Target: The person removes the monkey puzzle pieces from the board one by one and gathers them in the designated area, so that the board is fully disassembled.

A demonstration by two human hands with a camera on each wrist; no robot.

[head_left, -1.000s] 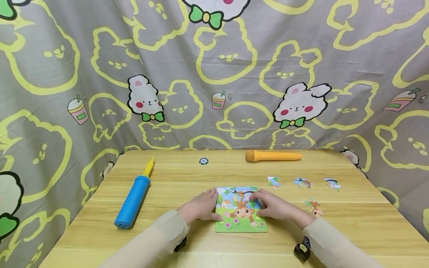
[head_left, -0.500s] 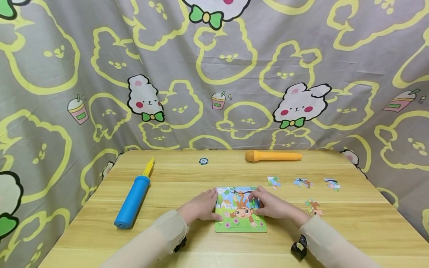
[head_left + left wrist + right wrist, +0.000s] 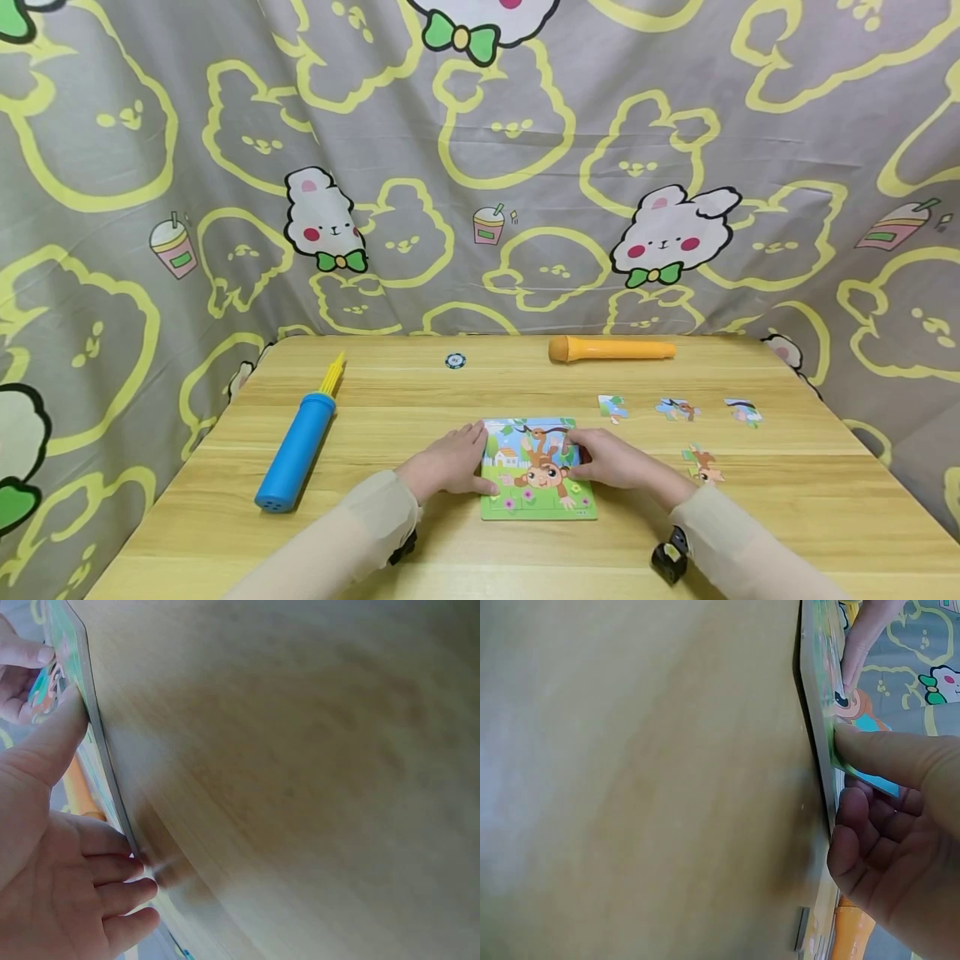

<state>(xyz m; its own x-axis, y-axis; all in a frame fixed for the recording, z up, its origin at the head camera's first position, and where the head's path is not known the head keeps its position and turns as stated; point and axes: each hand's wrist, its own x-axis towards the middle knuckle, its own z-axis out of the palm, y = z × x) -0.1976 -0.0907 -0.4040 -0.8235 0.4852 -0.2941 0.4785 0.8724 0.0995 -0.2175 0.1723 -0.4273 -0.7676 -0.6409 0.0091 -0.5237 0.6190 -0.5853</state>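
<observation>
A square jigsaw puzzle board (image 3: 528,502) with a monkey picture lies flat in the lower middle of the head view. My left hand (image 3: 448,463) rests along its left side; the thumb (image 3: 64,724) lies over the rim and the relaxed fingers touch the edge and table. On the right side, my right hand (image 3: 621,463) pinches a puzzle piece (image 3: 883,784), thumb on its face and fingers curled behind. In the right wrist view the piece is tilted up at the board's surface, partly hidden by the thumb.
Several loose puzzle pieces (image 3: 679,409) lie on the wooden table (image 3: 420,550) to the right. A blue hand pump (image 3: 297,450) with a yellow nozzle lies left. Toward the back are a round chip (image 3: 455,361) and an orange toy microphone (image 3: 613,349). Patterned curtain hangs behind.
The right hand has shifted slightly left over the board, and its raised index finger has come down lower. The left hand and the board stay in place.
</observation>
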